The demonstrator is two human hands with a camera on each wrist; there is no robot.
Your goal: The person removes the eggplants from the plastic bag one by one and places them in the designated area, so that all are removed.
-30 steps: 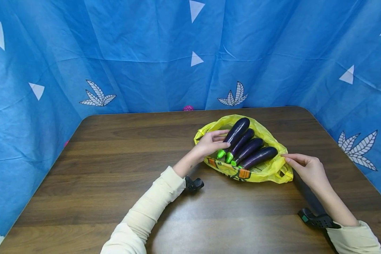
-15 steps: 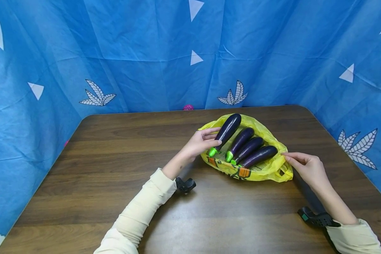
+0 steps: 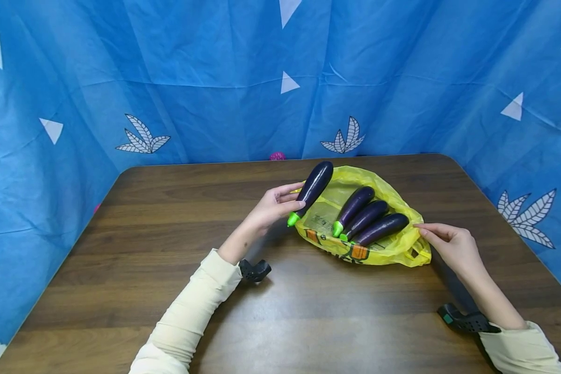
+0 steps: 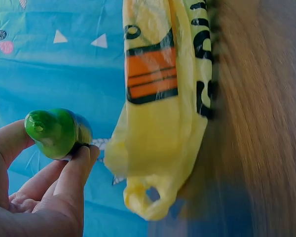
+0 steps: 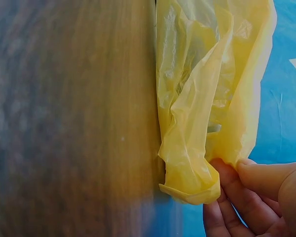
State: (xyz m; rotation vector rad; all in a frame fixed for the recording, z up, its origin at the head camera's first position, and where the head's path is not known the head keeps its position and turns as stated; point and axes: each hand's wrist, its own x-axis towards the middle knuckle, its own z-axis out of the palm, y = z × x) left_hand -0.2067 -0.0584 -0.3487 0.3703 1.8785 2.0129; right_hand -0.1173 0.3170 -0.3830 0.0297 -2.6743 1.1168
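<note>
My left hand [image 3: 272, 208] grips a dark purple eggplant [image 3: 316, 186] near its green stem end, tilted over the left rim of a yellow plastic bag [image 3: 324, 209]. In the left wrist view the green cap [image 4: 53, 132] of that eggplant faces the camera, between thumb and fingers. Three more eggplants [image 3: 368, 218] lie side by side inside the bag, their green ends toward me. My right hand [image 3: 455, 252] pinches the bag's right edge between thumb and fingers; the right wrist view shows the crumpled yellow plastic [image 5: 197, 128] at those fingertips.
The bag rests on a brown wooden table [image 3: 145, 249], toward its back right. Behind the table hangs a blue cloth [image 3: 205, 78] with white triangles and leaf prints. A black wrist device [image 3: 256, 270] sits below the left wrist, another [image 3: 465, 319] by the right one.
My left hand has lifted one eggplant from beside the others and carried it left to the bag's left rim. The right hand has stayed at the bag's right edge.
</note>
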